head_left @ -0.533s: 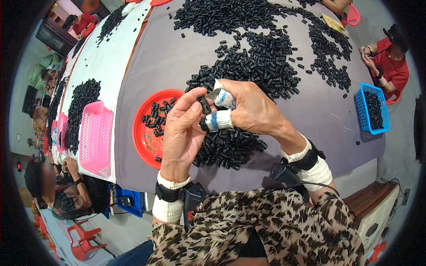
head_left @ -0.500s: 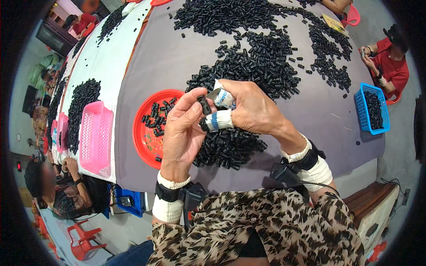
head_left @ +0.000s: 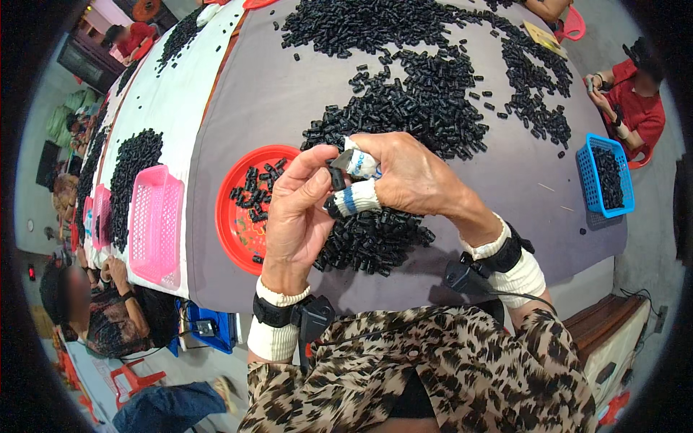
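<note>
A small black ribbed cylindrical part (head_left: 337, 179) is pinched between the thumb and fingers of my left hand (head_left: 294, 216). My right hand (head_left: 419, 177) grips a small knife (head_left: 361, 164) whose grip is wrapped in white material. Its short metal blade lies at the top end of the part; whether it cuts in, I cannot tell. A white knitted sleeve with a blue stripe (head_left: 355, 198) covers a finger of my right hand. Beneath and beyond both hands spreads a large heap of similar black parts (head_left: 404, 108). Left of my left hand, a red round tray (head_left: 229, 216) holds some parts.
A pink basket (head_left: 155, 224) stands on the white-covered table section, beside another black heap (head_left: 136, 162). At the right edge sits a blue basket (head_left: 626, 173) of black parts, near a person in red (head_left: 646, 108). Another person (head_left: 123, 310) sits close on my left.
The knife blade has shifted slightly left over the top of the part, and the part has turned a little. At lower left, a jeans-clad leg has moved further into view.
</note>
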A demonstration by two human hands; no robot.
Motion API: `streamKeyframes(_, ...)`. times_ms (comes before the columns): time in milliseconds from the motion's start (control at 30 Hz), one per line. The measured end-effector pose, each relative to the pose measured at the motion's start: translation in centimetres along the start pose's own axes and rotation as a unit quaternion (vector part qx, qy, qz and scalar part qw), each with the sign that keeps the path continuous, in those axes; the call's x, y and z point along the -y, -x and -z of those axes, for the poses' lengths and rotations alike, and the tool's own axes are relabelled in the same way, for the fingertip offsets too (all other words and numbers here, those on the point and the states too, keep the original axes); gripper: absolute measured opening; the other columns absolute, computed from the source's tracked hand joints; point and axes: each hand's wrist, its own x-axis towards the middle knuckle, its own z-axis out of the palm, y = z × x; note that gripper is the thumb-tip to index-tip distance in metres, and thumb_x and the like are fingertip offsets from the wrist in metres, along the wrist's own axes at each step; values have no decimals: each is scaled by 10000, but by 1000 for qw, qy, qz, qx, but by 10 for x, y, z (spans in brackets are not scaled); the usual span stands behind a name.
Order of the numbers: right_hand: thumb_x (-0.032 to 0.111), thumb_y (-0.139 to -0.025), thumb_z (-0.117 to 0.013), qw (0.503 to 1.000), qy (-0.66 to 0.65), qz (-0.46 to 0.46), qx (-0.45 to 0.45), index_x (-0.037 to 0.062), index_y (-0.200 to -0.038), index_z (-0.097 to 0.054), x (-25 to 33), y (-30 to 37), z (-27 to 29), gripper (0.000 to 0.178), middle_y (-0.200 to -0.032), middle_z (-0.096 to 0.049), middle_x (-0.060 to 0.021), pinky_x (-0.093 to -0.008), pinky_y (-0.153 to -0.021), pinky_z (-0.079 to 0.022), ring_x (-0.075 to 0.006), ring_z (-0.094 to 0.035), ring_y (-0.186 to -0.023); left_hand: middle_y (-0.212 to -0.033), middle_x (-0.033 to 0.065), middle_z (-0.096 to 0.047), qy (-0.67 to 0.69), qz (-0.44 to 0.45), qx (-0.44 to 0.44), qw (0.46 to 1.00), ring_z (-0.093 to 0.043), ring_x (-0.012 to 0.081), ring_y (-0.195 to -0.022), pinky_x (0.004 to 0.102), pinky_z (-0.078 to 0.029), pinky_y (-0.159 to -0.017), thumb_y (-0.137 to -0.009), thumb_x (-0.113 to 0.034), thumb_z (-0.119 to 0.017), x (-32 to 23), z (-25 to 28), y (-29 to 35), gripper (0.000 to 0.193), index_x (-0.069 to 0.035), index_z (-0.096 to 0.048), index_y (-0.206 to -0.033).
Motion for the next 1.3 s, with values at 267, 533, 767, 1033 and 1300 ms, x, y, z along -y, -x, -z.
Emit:
streamKeyframes(267, 330, -655, -718, 1000, -8, 22, 3, -18, -709, -515, -4, 0, -3, 406, -611, -544, -125, -362, -533, -414, -246, -522, -544, -1006, 112, -604, -43, -6, -18, 999, -617, 188, -867, 324, -523, -762, -861, -78, -546, 1, 1, 1, 277, 3, -515, -1124)
streamKeyframes(533, 314, -681, -682, 999, 34, 6, 27, -20, -727, -529, 1, 0, 0, 371, -614, -556, -141, -369, -556, -427, -265, -545, -556, -991, 97, -614, -61, -13, -36, 997, -605, 155, -874, 282, -499, -778, -839, -56, -576, 1, 1, 1, 264, 20, -543, -1090)
streamKeyframes(767, 296, -694, -661, 998, 35, 15, 46, -26, -738, -547, -1, 1, 2, 344, -647, -585, -157, -375, -572, -439, -287, -583, -597, -968, 88, -622, -65, -9, -42, 997, -597, 134, -866, 248, -481, -775, -820, -43, -602, 4, 2, 1, 247, 27, -573, -1055)
streamKeyframes(1033, 307, -702, -667, 999, 28, 6, 33, -23, -729, -545, -2, 2, 2, 353, -643, -585, -147, -375, -560, -431, -273, -581, -591, -961, 82, -624, -75, -18, -30, 997, -597, 138, -870, 257, -480, -778, -820, -46, -601, 2, -2, -1, 246, 24, -574, -1055)
streamKeyframes(1300, 302, -724, -711, 994, 94, 36, 52, 5, -833, -543, -6, 3, -1, 358, -651, -552, -53, -303, -544, -412, -133, -501, -579, -958, 79, -624, -83, -30, -44, 995, -595, 135, -861, 259, -480, -779, -823, -46, -598, 4, 1, 0, 241, 20, -574, -1053)
